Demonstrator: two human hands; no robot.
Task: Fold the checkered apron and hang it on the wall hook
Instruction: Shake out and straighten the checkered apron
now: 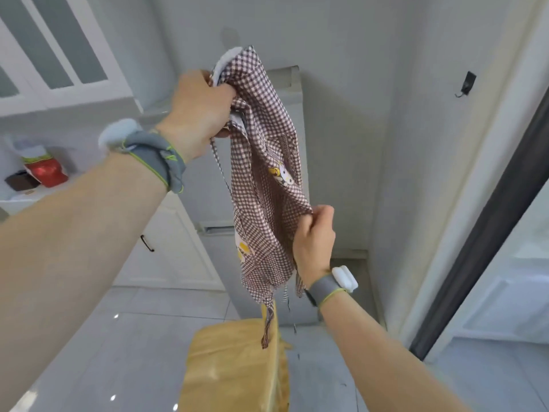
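The brown-and-white checkered apron (pixel 264 179) hangs bunched in the air in front of me, with a cartoon patch on it and thin ties dangling below. My left hand (pixel 199 114) is raised and closed on its upper end. Lower down, my right hand (pixel 315 236) pinches the apron's right edge. A small black wall hook (pixel 467 84) sits on the wall at the upper right, well away from both hands and the cloth.
A white fridge (pixel 292 93) stands straight behind the apron. A yellowish-brown box (pixel 234 367) is on the tiled floor below. White cabinets and a counter with a red bag (pixel 46 171) are at the left. A dark door frame (pixel 487 230) runs along the right.
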